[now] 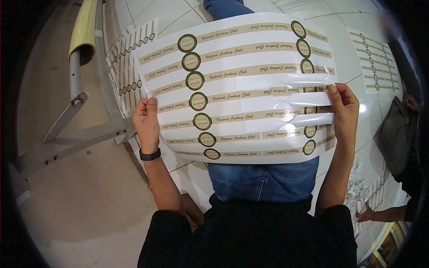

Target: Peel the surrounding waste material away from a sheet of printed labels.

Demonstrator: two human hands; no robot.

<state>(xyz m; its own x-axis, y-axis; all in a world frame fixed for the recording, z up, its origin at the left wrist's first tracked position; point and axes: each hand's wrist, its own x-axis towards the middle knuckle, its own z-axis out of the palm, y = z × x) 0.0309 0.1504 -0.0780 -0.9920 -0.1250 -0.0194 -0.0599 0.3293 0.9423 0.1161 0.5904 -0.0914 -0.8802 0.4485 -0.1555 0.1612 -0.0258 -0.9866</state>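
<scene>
A large glossy sheet of printed labels (228, 110) is spread in front of me, above my jeans. It carries several tan bands with round dark-rimmed emblems and bears writing. On its left edge, my left hand (146, 112) pinches the sheet between thumb and fingers. My right hand (344, 104) grips the opposite edge. Toward the right, shiny film between some bands catches the light and looks wrinkled near my right thumb; I cannot tell whether it is partly peeled. The sheet bows slightly, and it hides most of my lap.
More printed label sheets lie on the tiled floor at the left (129, 60) and right (374, 62). A metal frame (77, 144) with a yellow padded tube (83, 30) stands left. Another person's hand (367, 213) is near crumpled film (357, 187) at lower right.
</scene>
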